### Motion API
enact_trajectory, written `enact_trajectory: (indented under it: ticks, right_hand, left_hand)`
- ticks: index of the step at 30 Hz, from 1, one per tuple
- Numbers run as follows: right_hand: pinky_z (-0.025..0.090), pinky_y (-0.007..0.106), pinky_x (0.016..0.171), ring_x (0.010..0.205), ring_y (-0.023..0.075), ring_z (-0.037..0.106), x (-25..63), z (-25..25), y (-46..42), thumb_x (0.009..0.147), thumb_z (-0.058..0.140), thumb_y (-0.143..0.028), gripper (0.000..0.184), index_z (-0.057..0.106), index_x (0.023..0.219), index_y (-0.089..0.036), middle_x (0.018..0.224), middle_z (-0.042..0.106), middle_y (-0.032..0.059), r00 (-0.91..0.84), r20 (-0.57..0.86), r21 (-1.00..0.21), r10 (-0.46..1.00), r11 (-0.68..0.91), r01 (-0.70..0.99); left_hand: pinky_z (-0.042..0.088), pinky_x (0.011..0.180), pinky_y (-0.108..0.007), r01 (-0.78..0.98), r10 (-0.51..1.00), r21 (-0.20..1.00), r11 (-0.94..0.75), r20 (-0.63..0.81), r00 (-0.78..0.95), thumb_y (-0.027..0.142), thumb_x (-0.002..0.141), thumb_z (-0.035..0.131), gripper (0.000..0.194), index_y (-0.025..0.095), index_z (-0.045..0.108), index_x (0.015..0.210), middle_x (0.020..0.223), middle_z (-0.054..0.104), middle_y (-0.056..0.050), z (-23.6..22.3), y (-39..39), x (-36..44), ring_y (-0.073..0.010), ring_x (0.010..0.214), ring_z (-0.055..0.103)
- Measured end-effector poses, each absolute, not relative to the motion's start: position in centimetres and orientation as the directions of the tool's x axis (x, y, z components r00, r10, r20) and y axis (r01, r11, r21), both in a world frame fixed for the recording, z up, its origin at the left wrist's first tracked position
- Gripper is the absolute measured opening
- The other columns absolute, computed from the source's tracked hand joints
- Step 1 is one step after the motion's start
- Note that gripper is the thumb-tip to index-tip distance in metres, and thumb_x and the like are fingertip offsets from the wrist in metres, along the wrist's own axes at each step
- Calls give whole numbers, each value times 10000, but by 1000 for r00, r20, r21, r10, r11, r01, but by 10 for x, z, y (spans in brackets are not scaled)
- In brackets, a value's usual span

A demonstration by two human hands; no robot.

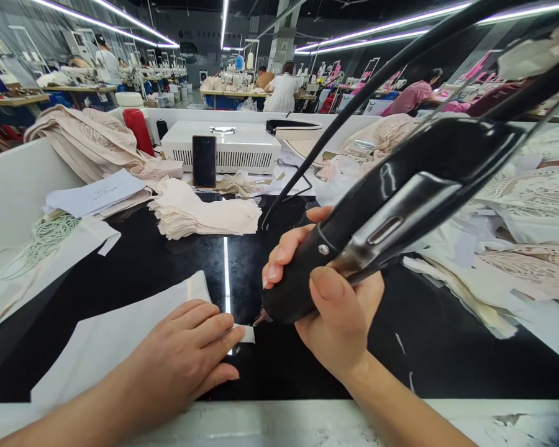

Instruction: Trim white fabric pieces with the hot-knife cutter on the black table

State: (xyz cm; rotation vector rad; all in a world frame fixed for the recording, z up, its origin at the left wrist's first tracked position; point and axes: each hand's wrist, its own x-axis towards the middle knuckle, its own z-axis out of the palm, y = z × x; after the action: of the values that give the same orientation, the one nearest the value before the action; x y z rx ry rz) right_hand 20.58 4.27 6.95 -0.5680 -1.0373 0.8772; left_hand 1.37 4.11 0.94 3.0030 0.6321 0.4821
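My right hand [335, 304] is wrapped round a black corded hand tool [377, 205] with a metal lever along its side. The tool slants down to the left, and its small metal tip [261, 318] is just right of a narrow white strip end, close to the black tabletop. I cannot tell whether the tip touches the strip. My left hand [186, 354] lies flat with its fingers stretched out, pressing on a white fabric piece [116, 335]. The strip end [246, 334] sticks out past those fingertips; where it joins the fabric is hidden under the hand.
Behind my hands lies a stack of pale fabric pieces [205, 211], with a phone [204, 161] upright beyond it. A white vented box [223, 146] stands at the back. Fabric and lace [531, 186] pile up on the right, green cord [51, 242] on the left. Several people work farther off.
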Motion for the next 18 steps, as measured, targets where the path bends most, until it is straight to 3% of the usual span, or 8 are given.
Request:
enact_trajectory:
  ticks: [18]
  right_hand:
    - [502,261,453,540,127,555,201,69,38,725,846,-449,437,527,962,-269,755,619,-33,230,473,-784,851,525,-332]
  left_hand:
    - [499,879,-408,378,384,82,-922,307,871,369,1037,443,340,156,580,1264,1150,652,-72,9,42,13,-255,1023,583]
